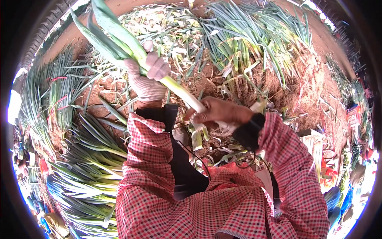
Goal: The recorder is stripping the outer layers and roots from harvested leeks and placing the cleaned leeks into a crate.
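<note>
A single large green onion [182, 91] slants across the view before me, its green leaves up at the left and its white stem down toward the right. My left hand [147, 73], in a pale knit glove, is wrapped around it where the leaves meet the stem. My right hand [222, 112] is bare and grips the lower white end between thumb and fingers. The root end lies behind that hand and is hardly visible. Peeled leaf scraps [197, 139] lie on the ground below my hands.
Green onions with long roots [253, 38] stand heaped at the far right. Bundles tied with red string [56, 98] stand at the left. Other stalks [92, 176] lie in a row beside my left arm. Leaf waste [167, 27] covers the far ground. A wooden crate [312, 140] is at my right.
</note>
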Demonstrator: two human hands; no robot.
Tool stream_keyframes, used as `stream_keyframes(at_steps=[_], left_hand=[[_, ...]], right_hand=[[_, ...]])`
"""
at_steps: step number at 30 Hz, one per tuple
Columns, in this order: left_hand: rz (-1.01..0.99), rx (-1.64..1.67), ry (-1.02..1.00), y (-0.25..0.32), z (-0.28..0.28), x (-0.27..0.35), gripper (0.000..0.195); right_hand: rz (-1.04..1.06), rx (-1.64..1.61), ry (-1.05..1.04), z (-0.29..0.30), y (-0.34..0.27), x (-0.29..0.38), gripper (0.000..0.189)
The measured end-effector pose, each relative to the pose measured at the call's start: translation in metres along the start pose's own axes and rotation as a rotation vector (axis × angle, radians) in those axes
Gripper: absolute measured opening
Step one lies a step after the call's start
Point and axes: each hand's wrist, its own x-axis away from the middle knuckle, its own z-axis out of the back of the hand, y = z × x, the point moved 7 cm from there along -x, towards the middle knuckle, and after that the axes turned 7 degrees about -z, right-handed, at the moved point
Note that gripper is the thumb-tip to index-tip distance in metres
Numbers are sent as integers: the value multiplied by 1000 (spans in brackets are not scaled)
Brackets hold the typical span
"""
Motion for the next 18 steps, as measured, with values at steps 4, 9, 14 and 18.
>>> stream_keyframes(at_steps=[4,9,14,18], left_hand=[[-73,-213,662,-23,31,27,57],[-75,-150,491,-20,47,20,58],[-129,-34,446,-9,43,14,55],[-119,-24,399,-7,42,12,58]], right_hand=[[452,724,664,12,-10,17,38],[675,929,926,0,-29,57,31],[611,814,1096,5,-40,75,14],[451,631,921,9,-42,67,11]])
